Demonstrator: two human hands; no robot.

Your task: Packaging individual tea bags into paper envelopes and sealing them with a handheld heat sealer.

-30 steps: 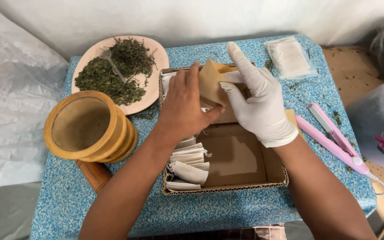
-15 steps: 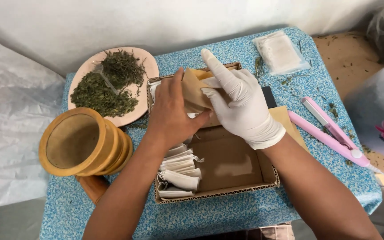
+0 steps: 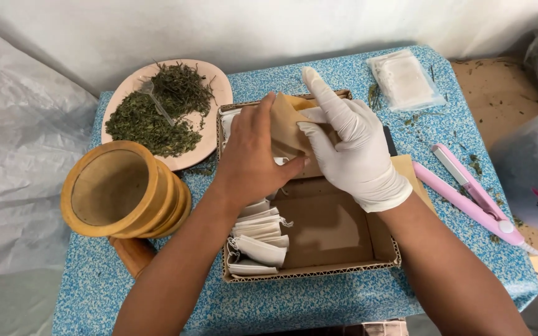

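Both my hands hold a brown paper pouch (image 3: 289,127) over the far end of a shallow cardboard box (image 3: 319,270). My bare left hand (image 3: 251,158) grips the pouch's left side, thumb underneath. My right hand (image 3: 353,149), in a white glove, holds its right side with the forefinger stretched out straight. Several small white bags with strings (image 3: 258,239) are stacked along the box's left wall. The box's right half shows bare cardboard.
A pink plate (image 3: 213,93) of dried green herbs sits at the back left. A wooden mortar (image 3: 122,196) stands left of the box. A clear packet of white bags (image 3: 406,78) lies at the back right, a pink heat-sealing tool (image 3: 468,196) at the right.
The view has shifted slightly. My hands stay on the brown pouch, with the fingers working it a little at the far end of the box.
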